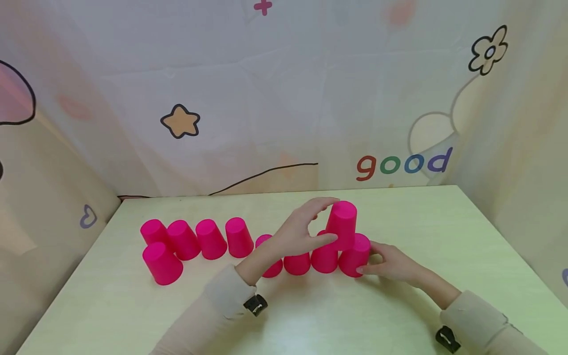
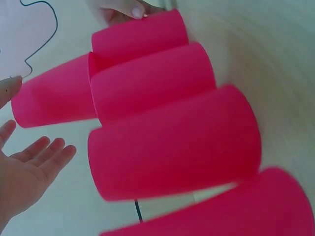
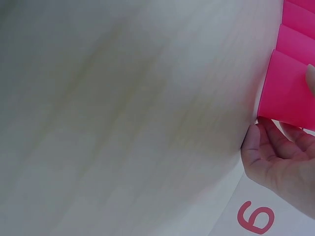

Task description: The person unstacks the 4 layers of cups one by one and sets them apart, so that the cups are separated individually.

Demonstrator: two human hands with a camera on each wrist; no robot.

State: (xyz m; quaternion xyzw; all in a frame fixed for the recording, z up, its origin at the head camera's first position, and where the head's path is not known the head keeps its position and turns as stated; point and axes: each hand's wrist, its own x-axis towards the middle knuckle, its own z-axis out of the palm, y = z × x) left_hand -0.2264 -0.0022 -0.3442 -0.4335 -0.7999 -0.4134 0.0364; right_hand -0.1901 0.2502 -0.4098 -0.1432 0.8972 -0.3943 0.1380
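Note:
A pink cup (image 1: 342, 224) stands upside down on top of two others at the right end of a row. My left hand (image 1: 306, 229) is spread around its left side; in the left wrist view the fingers (image 2: 61, 155) are apart from its wall, and one fingertip is right at its narrow end. My right hand (image 1: 395, 266) holds the rightmost lower cup (image 1: 354, 256), thumb at the front and fingers at the far side. Next to that cup stand more upturned cups of the row (image 1: 297, 265), partly hidden by my left hand and forearm.
On the left of the table (image 1: 111, 301), several pink cups (image 1: 211, 240) stand upside down in a line, with one cup (image 1: 162, 265) in front of them. Behind the table hangs a printed curtain (image 1: 275, 108).

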